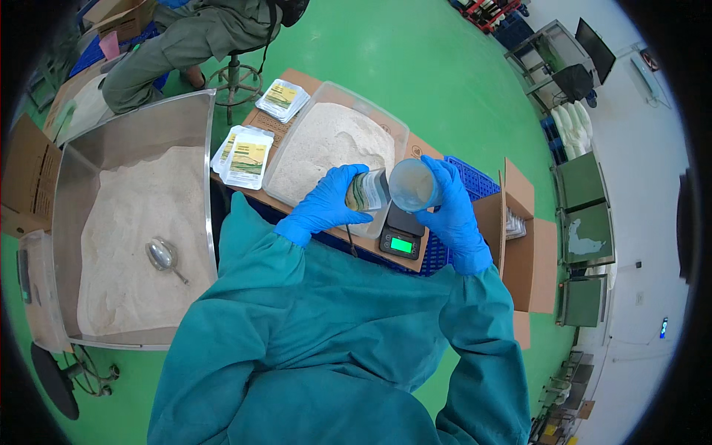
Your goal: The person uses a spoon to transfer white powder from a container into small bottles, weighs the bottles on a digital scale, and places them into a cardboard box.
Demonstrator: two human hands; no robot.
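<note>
In a blue glove, my left hand (328,197) grips a printed pouch (367,191) by its lower part, its top edge turned towards the cup. My right hand (453,208), also gloved, holds a translucent plastic cup (413,185) beside the pouch. Some pale powder shows inside the cup. Beneath both hands lies a clear plastic tub (401,130) of off-white powder (334,142). A small digital scale (401,238) with a lit green display sits below my right hand. Flat printed pouches lie in two stacks, one (245,158) left of the tub and another (282,99) farther back.
On the left stands a large metal bin (133,119) of powder, with a metal scoop (162,255) lying in it. An open cardboard box (517,267) is at the right, beside a blue plastic crate (473,178). Another person (189,50) sits near a stool (236,83) at the upper left.
</note>
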